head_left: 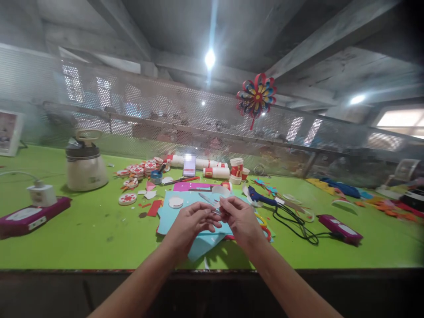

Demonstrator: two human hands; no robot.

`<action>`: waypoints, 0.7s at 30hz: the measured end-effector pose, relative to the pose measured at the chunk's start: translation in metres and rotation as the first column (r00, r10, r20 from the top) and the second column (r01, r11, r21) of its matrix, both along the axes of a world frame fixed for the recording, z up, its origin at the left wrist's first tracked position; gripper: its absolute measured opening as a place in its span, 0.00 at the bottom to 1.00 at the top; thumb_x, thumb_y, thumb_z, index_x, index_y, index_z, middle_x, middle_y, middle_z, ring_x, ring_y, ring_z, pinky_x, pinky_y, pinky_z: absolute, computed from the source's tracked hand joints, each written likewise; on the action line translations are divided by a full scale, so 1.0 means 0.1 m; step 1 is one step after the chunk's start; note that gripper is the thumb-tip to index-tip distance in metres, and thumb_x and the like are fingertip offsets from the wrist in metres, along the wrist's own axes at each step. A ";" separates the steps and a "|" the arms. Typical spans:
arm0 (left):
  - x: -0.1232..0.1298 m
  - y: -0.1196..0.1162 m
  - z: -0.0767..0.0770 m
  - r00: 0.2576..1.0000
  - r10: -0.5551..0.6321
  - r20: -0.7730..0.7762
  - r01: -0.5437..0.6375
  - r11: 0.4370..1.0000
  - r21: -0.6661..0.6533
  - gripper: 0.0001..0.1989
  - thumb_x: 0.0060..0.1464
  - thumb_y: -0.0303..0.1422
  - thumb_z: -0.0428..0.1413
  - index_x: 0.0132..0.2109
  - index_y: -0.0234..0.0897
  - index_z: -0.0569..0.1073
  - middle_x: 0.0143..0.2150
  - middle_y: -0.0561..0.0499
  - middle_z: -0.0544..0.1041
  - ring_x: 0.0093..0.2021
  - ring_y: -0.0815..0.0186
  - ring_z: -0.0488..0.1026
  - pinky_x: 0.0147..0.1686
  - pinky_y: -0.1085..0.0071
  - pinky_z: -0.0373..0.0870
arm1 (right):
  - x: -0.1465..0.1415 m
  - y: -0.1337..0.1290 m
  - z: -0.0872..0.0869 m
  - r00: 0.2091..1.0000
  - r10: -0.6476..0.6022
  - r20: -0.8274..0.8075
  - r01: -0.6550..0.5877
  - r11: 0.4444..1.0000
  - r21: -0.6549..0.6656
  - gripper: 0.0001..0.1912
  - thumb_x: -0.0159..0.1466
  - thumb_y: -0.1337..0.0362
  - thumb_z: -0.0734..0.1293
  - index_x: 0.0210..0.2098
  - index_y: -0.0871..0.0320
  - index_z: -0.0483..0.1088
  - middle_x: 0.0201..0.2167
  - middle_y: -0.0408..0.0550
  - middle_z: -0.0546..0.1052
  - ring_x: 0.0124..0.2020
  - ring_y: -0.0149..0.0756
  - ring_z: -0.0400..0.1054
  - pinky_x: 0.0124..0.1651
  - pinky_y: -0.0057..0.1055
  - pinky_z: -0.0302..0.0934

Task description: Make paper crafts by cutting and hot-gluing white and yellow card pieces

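Both my hands are close together above light blue paper (170, 221) on the green table. My left hand (194, 223) is partly curled, thumb near its index finger; a small thin item shows at its fingertips, too small to name. The fingers of my right hand (240, 217) are pinched together on something I cannot make out, beside the left fingertips. A pen-like tool (207, 198) lies just beyond them. Yellow and red scissor handles (263, 224) show right of my right hand. A white disc (176, 202) rests on the blue paper at the left.
A blue glue gun (261, 196) with a black cable lies to the right, near a purple power strip (341, 229). Red and white discs (127, 198), a blue jar (156, 177) and paper cups (236, 170) stand farther back. A large flask (86, 165) is at the left.
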State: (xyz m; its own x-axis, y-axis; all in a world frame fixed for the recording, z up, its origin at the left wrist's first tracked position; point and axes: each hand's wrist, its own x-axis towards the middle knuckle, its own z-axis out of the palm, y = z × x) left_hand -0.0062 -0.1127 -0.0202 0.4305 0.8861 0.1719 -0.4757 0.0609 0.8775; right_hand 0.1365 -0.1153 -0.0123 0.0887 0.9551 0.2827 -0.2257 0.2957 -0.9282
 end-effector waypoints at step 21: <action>-0.09 0.29 0.06 0.850 0.054 -0.525 0.130 0.942 0.308 0.12 0.41 0.37 0.60 0.23 0.32 0.69 0.16 0.54 0.69 0.15 0.73 0.63 0.16 0.76 0.56 | 0.23 -0.01 0.05 0.748 0.135 0.650 -0.236 0.969 0.071 0.09 0.58 0.61 0.67 0.33 0.61 0.73 0.25 0.45 0.74 0.24 0.31 0.65 0.29 0.29 0.60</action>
State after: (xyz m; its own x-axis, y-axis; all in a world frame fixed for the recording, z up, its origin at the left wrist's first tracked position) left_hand -0.0148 -0.0839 -0.0146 0.5688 0.8018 0.1835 0.0524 -0.2580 0.9647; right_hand 0.1600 -0.1159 -0.0071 -0.3347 0.8790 0.3396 0.3368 0.4481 -0.8281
